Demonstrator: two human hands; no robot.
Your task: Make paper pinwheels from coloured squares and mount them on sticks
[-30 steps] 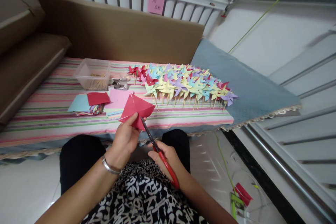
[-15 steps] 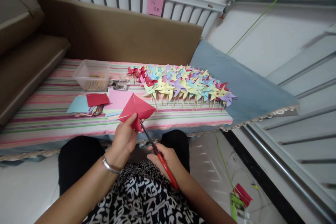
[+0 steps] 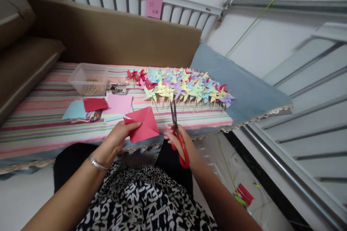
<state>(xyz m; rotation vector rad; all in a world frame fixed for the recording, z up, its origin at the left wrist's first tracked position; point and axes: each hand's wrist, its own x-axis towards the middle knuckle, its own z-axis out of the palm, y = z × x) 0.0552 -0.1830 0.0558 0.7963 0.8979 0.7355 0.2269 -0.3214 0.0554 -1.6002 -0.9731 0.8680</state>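
Note:
A square of red paper (image 3: 145, 126), with slits running in from its corners, is pinched between the thumb and fingers of my left hand (image 3: 120, 135). My right hand (image 3: 184, 144) grips a pair of red-handled scissors (image 3: 175, 119); the dark blades are slightly parted, point away from me and stand apart from the paper. Just beyond the blades stand many paper pinwheels (image 3: 179, 88) on thin sticks, in yellow, blue, purple, pink and red. Left of the red square lie a sheet of pink paper (image 3: 118, 104) and a stack of coloured paper squares (image 3: 74, 110) topped by a red piece (image 3: 94, 104).
A clear plastic box (image 3: 88, 85) of small sticks stands on the striped cloth (image 3: 32, 115), beside a small container of metal bits (image 3: 118, 88). A brown board (image 3: 116, 36) rises behind. Brown packages (image 3: 29, 68) are at left; a red scrap (image 3: 245, 194) lies low at right.
The scissors have come away from the red paper, moving right and turning upward. My left hand has shifted left and the paper has turned. The view has swung slightly right.

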